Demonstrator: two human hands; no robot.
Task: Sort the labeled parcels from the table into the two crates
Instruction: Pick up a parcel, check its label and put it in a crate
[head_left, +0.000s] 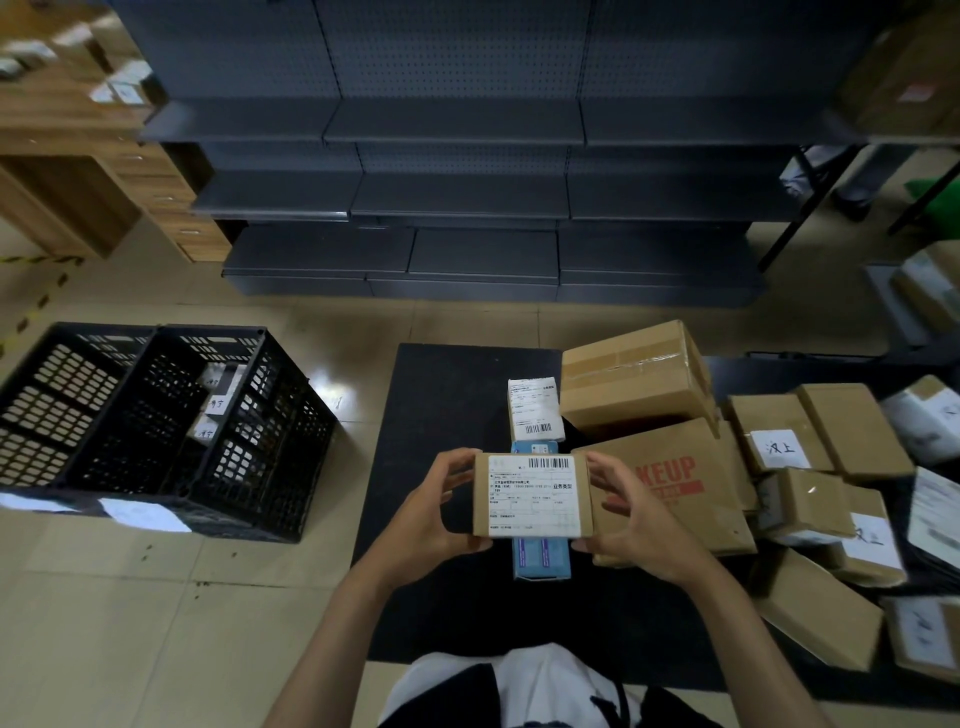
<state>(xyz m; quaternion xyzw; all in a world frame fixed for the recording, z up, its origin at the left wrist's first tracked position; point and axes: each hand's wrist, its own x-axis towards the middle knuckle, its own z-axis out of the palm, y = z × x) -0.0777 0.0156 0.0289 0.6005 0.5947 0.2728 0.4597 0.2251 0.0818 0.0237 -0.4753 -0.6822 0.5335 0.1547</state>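
I hold a small brown parcel (532, 494) with a white shipping label facing up, above the black table (441, 415). My left hand (439, 512) grips its left side and my right hand (631, 512) grips its right side. Under it lie a blue box (540, 558) and a white labeled box (535, 409). Two black crates stand on the floor at the left: the left crate (67, 395) and the right crate (234, 415), which holds a few labeled parcels.
Many brown cardboard parcels (810, 488) are piled on the table's right side, including a large box (636, 376) and one printed in red (670, 483). Dark empty shelving (467, 197) stands behind. A wooden cabinet (104, 171) is at the far left.
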